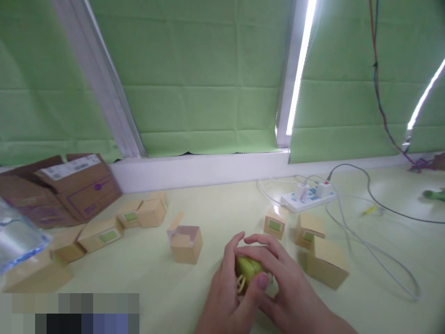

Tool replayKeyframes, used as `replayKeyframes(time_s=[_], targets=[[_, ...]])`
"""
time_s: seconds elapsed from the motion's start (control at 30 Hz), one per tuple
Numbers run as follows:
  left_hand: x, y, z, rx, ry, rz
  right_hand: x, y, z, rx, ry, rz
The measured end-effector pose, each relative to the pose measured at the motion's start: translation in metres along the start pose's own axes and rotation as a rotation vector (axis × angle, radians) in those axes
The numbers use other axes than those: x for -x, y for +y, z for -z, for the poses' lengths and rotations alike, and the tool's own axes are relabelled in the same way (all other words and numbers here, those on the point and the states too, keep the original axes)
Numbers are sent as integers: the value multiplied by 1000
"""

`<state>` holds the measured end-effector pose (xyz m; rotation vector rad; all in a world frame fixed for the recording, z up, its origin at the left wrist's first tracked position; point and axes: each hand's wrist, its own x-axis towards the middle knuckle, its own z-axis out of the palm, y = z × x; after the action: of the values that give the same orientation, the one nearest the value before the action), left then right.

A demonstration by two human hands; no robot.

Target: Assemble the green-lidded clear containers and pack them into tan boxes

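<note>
Both my hands meet low in the middle of the view around a small yellow-green rounded object [248,268]. My left hand [224,297] wraps it from the left, thumb and fingers curled on it. From the right, my right hand [288,287] covers it, fingers over the top and thumb pressed on its front. A pale loop hangs from the object's lower left; most of the object is hidden by my fingers. An open small tan box [186,243] stands just left of my hands. Closed small boxes [327,262] lie to the right.
Several more small tan boxes [104,234] lie at the left beside a large brown carton [74,185]. A white power strip [308,197] with plugs and trailing cables [378,253] lies at the back right. A clear plastic item [17,239] shows at the left edge. Green curtains hang behind.
</note>
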<state>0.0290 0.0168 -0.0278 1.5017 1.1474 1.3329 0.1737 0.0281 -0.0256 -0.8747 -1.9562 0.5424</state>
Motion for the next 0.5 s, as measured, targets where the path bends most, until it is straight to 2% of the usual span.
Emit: replayKeyframes(time_s=[0.2,0.33,0.4,0.5], targets=[[-5,7,6,-151,45,-18,-3,-3,15,32,-114,-73],[-9,7,13,-170,31,-53,0,-2,16,50,-109,-147],[-11,12,19,-229,88,-131,2,0,15,45,-72,-206],[-16,23,32,-414,252,-340,2,2,14,47,-41,-232]])
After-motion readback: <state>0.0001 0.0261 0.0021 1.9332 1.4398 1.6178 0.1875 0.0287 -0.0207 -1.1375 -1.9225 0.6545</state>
